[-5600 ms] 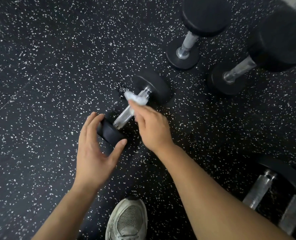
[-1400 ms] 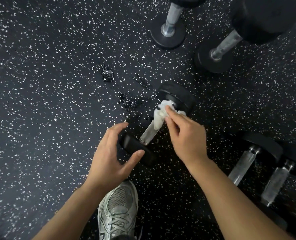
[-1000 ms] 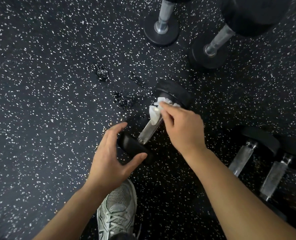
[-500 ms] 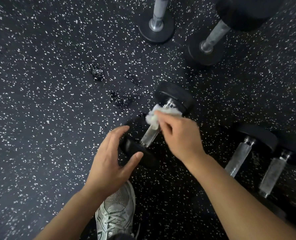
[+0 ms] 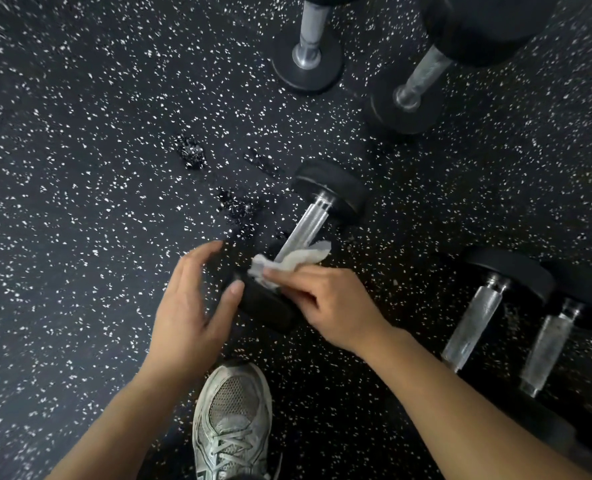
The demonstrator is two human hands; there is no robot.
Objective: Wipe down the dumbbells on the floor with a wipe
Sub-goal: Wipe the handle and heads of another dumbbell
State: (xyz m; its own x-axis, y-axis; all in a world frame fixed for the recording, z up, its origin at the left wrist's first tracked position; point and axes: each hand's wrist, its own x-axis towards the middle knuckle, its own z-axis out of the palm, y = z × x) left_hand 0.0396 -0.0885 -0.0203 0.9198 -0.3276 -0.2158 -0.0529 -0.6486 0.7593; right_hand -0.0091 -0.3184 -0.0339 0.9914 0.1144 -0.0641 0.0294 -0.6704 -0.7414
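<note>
Now the wipe, pinched in the right hand, is being drawn down the dumbbell handle to the near head, steadied by the open left hand.

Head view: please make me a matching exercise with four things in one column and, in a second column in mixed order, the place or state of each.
Things
1. wipe
2. left hand
3. shoe
4. dumbbell

Places or states
A. at the bottom edge, laces showing
B. pinched by the right hand at the near end of the handle
C. lies on the speckled floor, handle bare at the far end
D. fingers spread around the near black end

Pairs: 1-B, 2-D, 3-A, 4-C
</note>
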